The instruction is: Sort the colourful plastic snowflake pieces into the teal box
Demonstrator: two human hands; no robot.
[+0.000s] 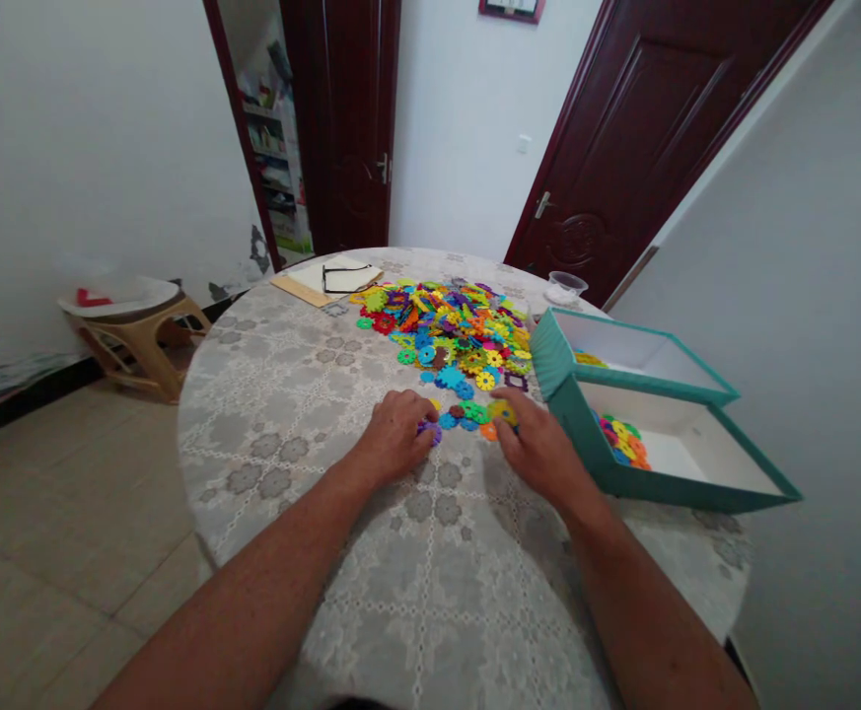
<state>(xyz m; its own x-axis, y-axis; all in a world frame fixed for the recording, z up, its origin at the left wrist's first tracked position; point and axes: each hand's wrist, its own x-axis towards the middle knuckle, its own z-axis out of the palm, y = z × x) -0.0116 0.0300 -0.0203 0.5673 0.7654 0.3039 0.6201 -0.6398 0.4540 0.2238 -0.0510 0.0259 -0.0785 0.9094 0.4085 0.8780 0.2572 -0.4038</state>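
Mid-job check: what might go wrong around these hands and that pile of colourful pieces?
1. The right hand is close beside the near teal box; a sideways swing might knock it, and its outer corner looks near or past the edge of the table.
2. The pile is loosely heaped, so reaching in may make pieces slide.
3. The black glasses lie beside it, so spreading pieces might bump them.

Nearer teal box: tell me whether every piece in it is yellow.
No, orange, pink and green pieces also lie in the teal box.
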